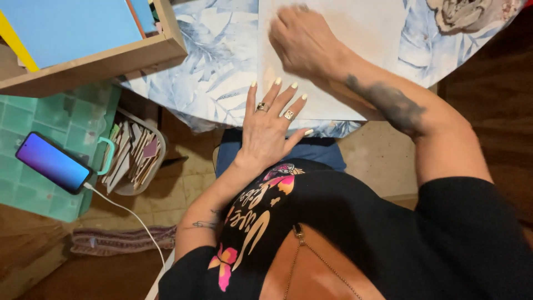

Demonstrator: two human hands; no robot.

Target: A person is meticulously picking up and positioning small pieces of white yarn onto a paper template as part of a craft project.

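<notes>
- Your left hand (270, 129) is lying flat near the lower left corner of the pale sheet (355, 39), fingers spread and straight, gripping nothing; it is pinning the sheet against the table.
- Your right hand (304, 41) is pressing on the sheet farther up, palm down. It is blurred, so you cannot tell for sure how its fingers are set, though they are looking flat and holding nothing.
- The sheet is lying on the blue leaf-print tablecloth (214, 72), its near edge reaching the table's edge just above your lap.
- Judging from this, you are smoothing the sheet: the anchoring hand is doing its job best kept still, with the other stroking away from it so no ripple gets trapped between them.
- The sheet's near edge is sitting close to the drop, so any pull toward you is risking a slide off.
- To your left, a phone (54, 162) on a white cable (133, 214) is resting on a green compartment box (33, 119), beside a clear tub of small pieces (136, 155); a wooden tray (105, 61) with blue card is sitting on the table corner.
</notes>
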